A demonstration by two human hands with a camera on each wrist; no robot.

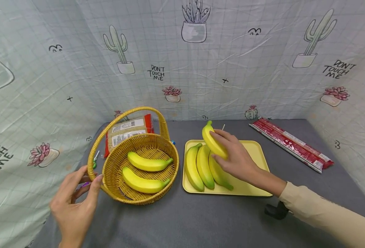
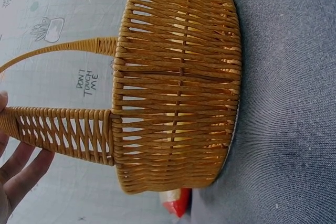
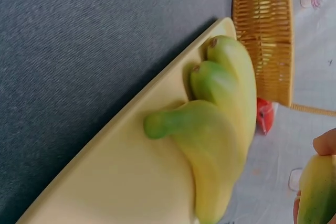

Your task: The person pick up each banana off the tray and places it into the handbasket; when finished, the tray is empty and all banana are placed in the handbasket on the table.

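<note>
My left hand (image 1: pixel 75 203) grips the side of the handle of a wicker basket (image 1: pixel 139 198); in the left wrist view its fingers (image 2: pixel 29 174) lie around the woven handle (image 2: pixel 63 132). Two bananas (image 1: pixel 148 162) lie inside the basket, stems toward the right. Above a yellow tray (image 1: pixel 250 189), my right hand (image 1: pixel 236 155) holds a banana (image 1: pixel 213 139) between thumb and fingers, stem end up. On the tray's left part three more bananas (image 1: pixel 193 168) lie side by side. The right wrist view shows the held banana (image 3: pixel 317 190) only at its edge.
Behind the basket lies a red-edged packet (image 1: pixel 128 129) with labels. A long red package (image 1: pixel 291 143) rests at the back right of the grey tabletop (image 1: pixel 182 220). Near my right sleeve sits a black object (image 1: pixel 277 210). A patterned cloth (image 1: pixel 201 75) hangs behind.
</note>
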